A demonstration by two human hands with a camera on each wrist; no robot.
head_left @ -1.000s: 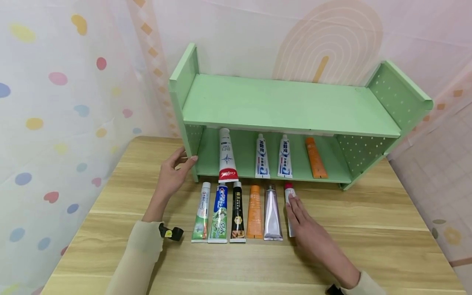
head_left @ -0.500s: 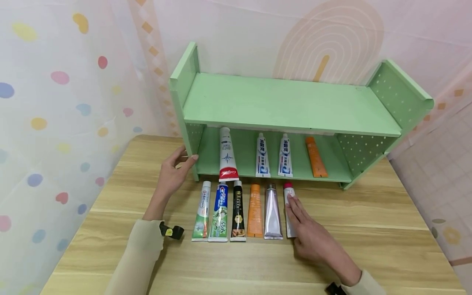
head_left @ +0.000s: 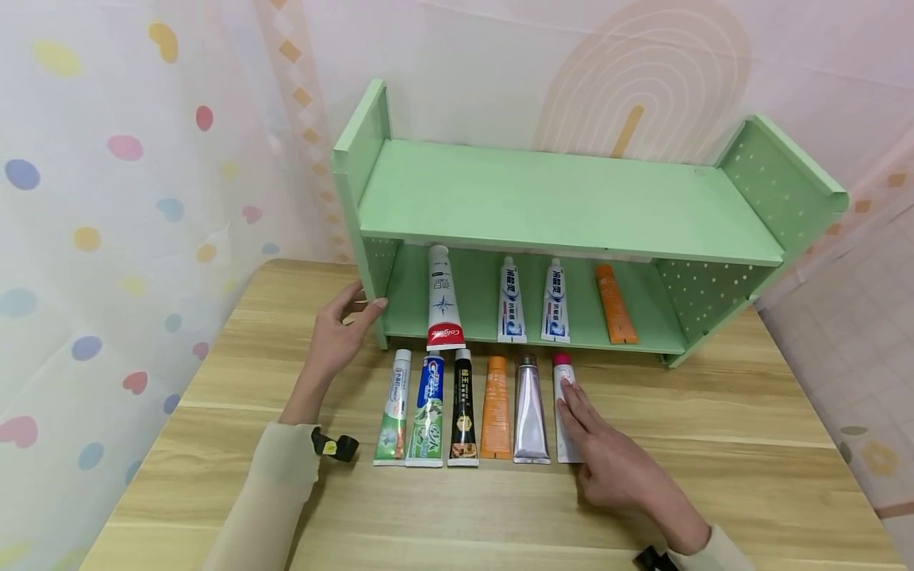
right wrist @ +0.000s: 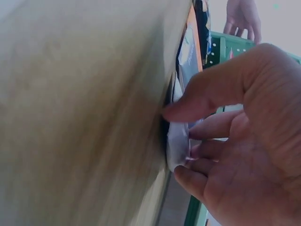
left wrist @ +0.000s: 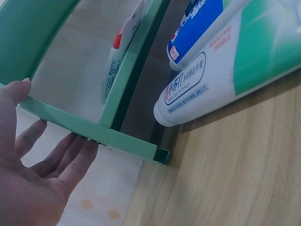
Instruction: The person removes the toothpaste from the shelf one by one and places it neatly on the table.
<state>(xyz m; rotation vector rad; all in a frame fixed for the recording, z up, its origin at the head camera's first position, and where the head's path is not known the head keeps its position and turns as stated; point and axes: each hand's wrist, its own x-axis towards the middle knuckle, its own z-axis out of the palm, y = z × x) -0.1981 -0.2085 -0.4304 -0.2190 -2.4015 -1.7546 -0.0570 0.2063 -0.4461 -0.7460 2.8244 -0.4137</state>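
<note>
My left hand [head_left: 337, 337] grips the left side panel of a green two-tier shelf [head_left: 571, 198]; in the left wrist view the thumb lies on one face of the panel [left wrist: 84, 125] and the fingers on the other. My right hand [head_left: 614, 461] rests its extended fingers on a white toothpaste tube [head_left: 566, 448] with a pink cap, lying on the table. Left of that tube lie a silver tube [head_left: 531, 412], an orange tube [head_left: 496, 408], a black tube [head_left: 462, 404], a blue-green Crest toothpaste [head_left: 425, 424] and a white-green toothpaste [head_left: 394, 412], caps toward the shelf.
On the lower shelf lie a large Colgate tube [head_left: 443, 297] overhanging the front edge, two white-blue toothpastes [head_left: 511, 305] and an orange tube [head_left: 616, 305]. Wood-grain table [head_left: 457, 523] extends around the row. A patterned curtain [head_left: 143, 238] hangs behind.
The right hand's thumb side has swung slightly outward from the pink-capped tube, and more of the tube's lower end shows. The left hand stays on the shelf panel.
</note>
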